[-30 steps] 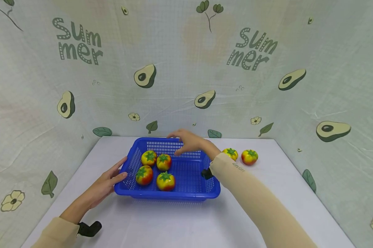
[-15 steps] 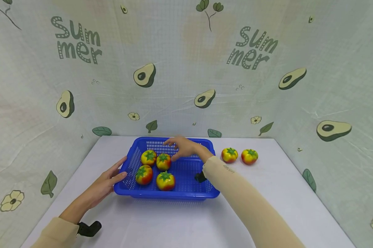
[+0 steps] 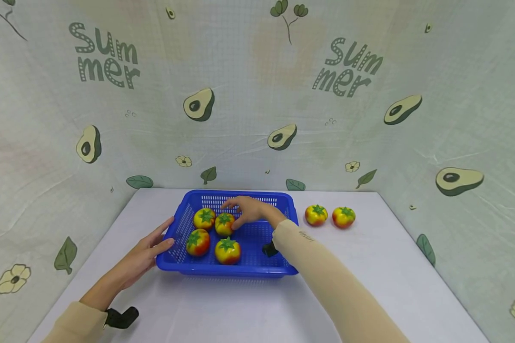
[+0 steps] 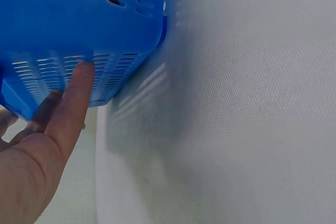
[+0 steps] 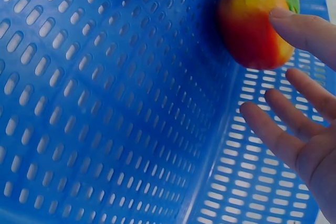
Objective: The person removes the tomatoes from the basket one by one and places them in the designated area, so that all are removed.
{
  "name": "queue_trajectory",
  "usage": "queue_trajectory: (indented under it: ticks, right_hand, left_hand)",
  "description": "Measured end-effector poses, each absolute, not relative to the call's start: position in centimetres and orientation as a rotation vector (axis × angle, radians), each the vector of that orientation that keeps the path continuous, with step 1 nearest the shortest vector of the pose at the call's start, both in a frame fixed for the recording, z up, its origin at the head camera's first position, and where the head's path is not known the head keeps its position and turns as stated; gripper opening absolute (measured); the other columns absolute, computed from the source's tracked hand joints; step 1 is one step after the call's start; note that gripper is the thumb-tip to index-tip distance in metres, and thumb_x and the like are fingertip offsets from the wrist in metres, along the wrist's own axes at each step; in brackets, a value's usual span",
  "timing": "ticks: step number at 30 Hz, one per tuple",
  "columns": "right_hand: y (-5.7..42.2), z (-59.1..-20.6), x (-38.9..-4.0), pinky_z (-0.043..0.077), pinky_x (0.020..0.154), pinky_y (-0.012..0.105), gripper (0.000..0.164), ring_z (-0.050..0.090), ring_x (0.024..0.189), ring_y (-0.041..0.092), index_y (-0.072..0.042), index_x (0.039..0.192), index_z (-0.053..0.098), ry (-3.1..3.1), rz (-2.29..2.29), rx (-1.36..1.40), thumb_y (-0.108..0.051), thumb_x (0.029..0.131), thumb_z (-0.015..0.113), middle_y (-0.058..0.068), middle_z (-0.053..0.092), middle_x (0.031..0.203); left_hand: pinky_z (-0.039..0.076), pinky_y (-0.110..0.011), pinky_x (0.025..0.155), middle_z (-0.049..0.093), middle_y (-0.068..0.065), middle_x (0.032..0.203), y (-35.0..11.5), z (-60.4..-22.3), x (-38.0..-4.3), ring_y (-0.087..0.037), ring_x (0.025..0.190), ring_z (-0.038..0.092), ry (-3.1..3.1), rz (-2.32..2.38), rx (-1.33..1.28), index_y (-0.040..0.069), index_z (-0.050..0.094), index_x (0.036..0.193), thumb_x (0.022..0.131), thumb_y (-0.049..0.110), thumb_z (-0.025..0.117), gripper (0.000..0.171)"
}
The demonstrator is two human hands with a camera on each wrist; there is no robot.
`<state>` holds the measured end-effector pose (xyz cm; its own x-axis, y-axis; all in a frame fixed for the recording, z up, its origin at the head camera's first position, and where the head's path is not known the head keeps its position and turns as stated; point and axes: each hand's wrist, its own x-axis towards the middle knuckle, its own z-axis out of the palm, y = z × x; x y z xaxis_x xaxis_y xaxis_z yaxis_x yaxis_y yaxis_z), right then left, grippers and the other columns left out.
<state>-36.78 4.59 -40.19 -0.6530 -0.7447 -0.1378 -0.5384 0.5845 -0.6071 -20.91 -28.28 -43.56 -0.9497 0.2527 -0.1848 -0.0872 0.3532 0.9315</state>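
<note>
A blue plastic basket [image 3: 257, 269] with slotted walls stands on the white table and holds several yellow-and-red tomatoes with green star-shaped tops. My left hand [image 3: 141, 257] rests against the basket's left end; the left wrist view has its fairly straight fingers [image 4: 79, 90] on the slotted outer wall. My right hand [image 3: 251, 209] is inside the basket, over its back half, beside the back tomato [image 3: 224, 224]. In the right wrist view, the thumb overlaps that tomato [image 5: 252, 30], while the other fingers are spread in front of the slotted wall.
Two more tomatoes, one nearer the basket [image 3: 316, 215] and one farther right [image 3: 343, 217], lie on the table [image 3: 369, 267]. Cloth walls [image 3: 240, 66] printed with avocados and lettering enclose the table at the back and sides.
My right hand has moved left and lower into the basket, up to the back tomato. Its sleeve has uncovered the nearer loose tomato. My left hand stays on the basket.
</note>
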Motion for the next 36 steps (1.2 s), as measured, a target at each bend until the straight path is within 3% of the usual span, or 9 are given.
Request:
queue_trajectory:
  ticks: [10, 25, 36]
  right_hand:
    - [4.2, -40.9, -36.7, 0.046, 0.119, 0.047, 0.062, 0.054, 0.141, 0.031, -0.015, 0.151, 0.059, 2.420, -0.744, -1.036, -0.017, 0.094, 0.083, 0.010, 0.056, 0.156]
    - [3.7, -41.3, -36.4, 0.044, 0.120, 0.046, 0.058, 0.053, 0.139, 0.028, -0.024, 0.148, 0.062, 2.452, -0.691, -1.020, -0.017, 0.095, 0.083, 0.010, 0.058, 0.151]
    - [5.6, -38.3, -36.0, 0.051, 0.113, 0.041, 0.057, 0.058, 0.132, 0.027, -0.020, 0.148, 0.061, 2.468, -0.710, -1.027, -0.020, 0.095, 0.082, 0.011, 0.058, 0.150]
  left_hand:
    - [0.048, -0.063, 0.111, 0.010, -0.033, 0.173, -28.2, -43.4, -21.0, -0.059, 0.151, 0.032, 2.327, 1.629, 0.166, 0.030, 0.003, 0.173, 0.112, 0.038, 0.052, 0.078]
    - [0.048, -0.063, 0.111, 0.010, -0.033, 0.173, -28.2, -43.5, -21.0, -0.059, 0.151, 0.031, 2.313, 1.632, 0.155, 0.030, 0.003, 0.173, 0.112, 0.039, 0.051, 0.078]
    - [0.044, -0.065, 0.114, 0.006, -0.033, 0.173, -28.2, -43.3, -21.1, -0.059, 0.153, 0.027, 2.311, 1.624, 0.168, 0.029, 0.001, 0.173, 0.113, 0.038, 0.050, 0.078]
